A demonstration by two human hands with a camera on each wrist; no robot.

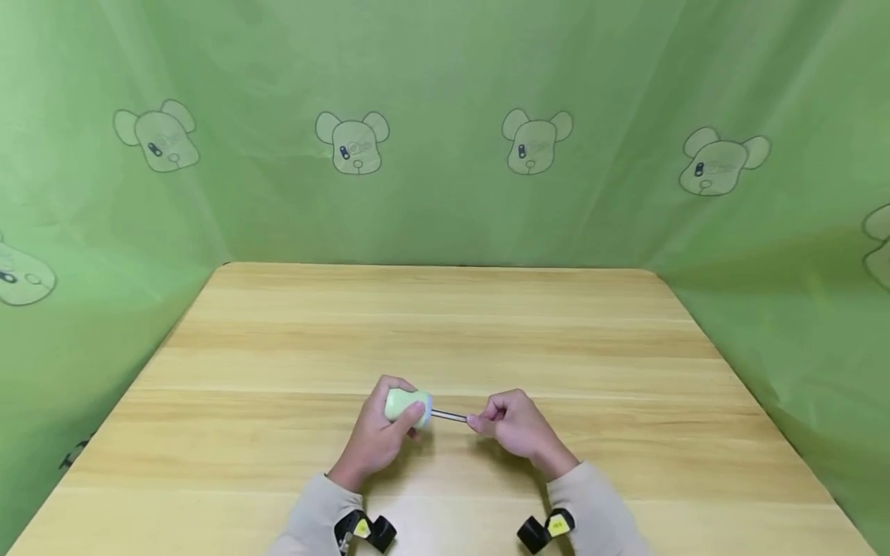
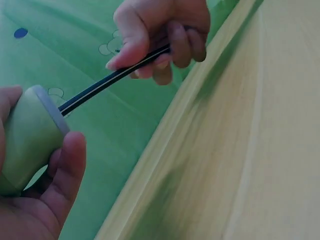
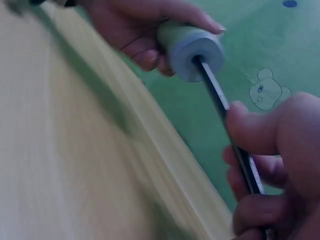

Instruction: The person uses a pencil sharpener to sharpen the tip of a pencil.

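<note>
Above the table, my left hand (image 1: 374, 439) grips the stubby light green handle (image 1: 399, 401) of a screwdriver, its thumb lying along the side. A thin dark metal shaft (image 2: 97, 89) sticks out of the handle's grey-blue end collar (image 3: 180, 59). My right hand (image 1: 523, 427) pinches this shaft between thumb and curled fingers, some way out from the collar. In the right wrist view the shaft (image 3: 216, 92) sits in the hole at the collar's centre. The fingers of my right hand hide the shaft's far tip in the head view.
The pale wooden table (image 1: 445, 324) spreads beneath both hands. A green curtain (image 1: 445, 216) printed with bear heads surrounds it on the far side and both flanks. Black wrist cameras (image 1: 381, 533) are strapped over both light sleeves.
</note>
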